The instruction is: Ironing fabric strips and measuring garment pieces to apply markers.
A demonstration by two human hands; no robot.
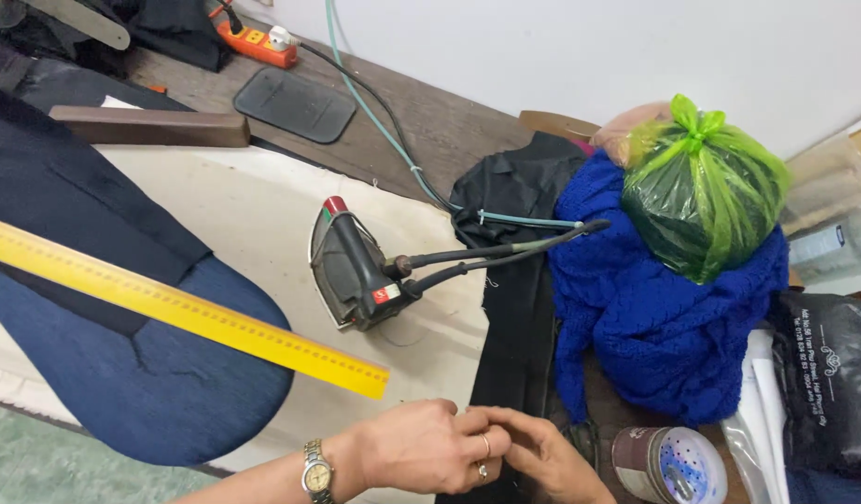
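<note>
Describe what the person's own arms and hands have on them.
The left hand has a bare forearm, no sleeve in view, and a metal-band wristwatch with a pale round dial at the wrist. It also wears rings on one finger. The right hand shows no jewellery or sleeve in view.

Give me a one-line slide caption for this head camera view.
Both hands, left hand and right hand, meet at black fabric beside a steam iron and yellow ruler.
</note>
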